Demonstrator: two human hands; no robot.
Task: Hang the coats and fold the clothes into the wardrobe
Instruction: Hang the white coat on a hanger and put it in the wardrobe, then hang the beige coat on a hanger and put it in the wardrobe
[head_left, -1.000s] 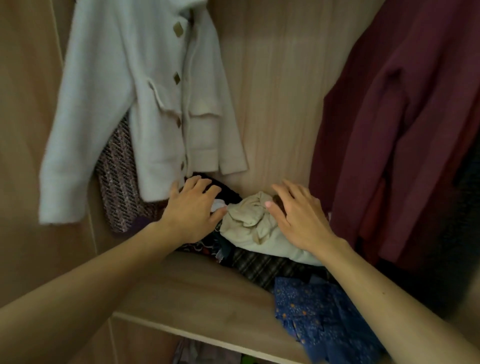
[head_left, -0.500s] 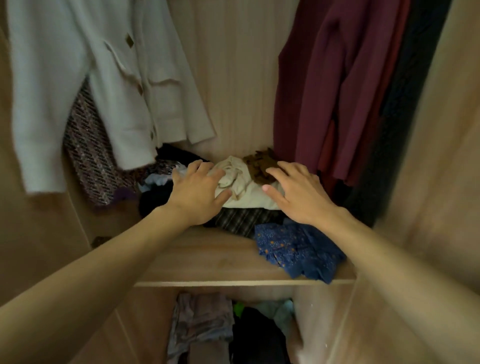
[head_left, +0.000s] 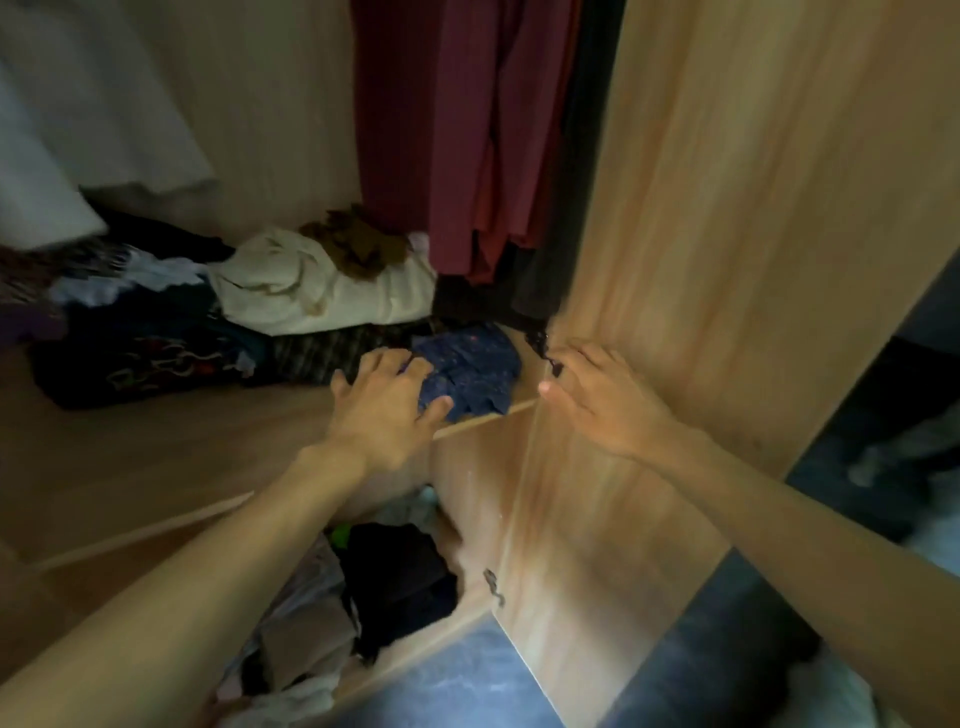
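Leaving cream bundle (head_left: 322, 296) — left hand (head_left: 387, 410) spread on blue cloth (head_left: 467, 364), right hand (head_left: 608, 405) loose.

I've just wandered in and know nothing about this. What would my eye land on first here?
Probably the dark red coats hanging at top centre, above a rumpled pile on the shelf, a cream garment brightest in it. Then the hands: the left hand rests on a blue patterned cloth at the shelf's front edge; the right hand is at the wooden side panel.
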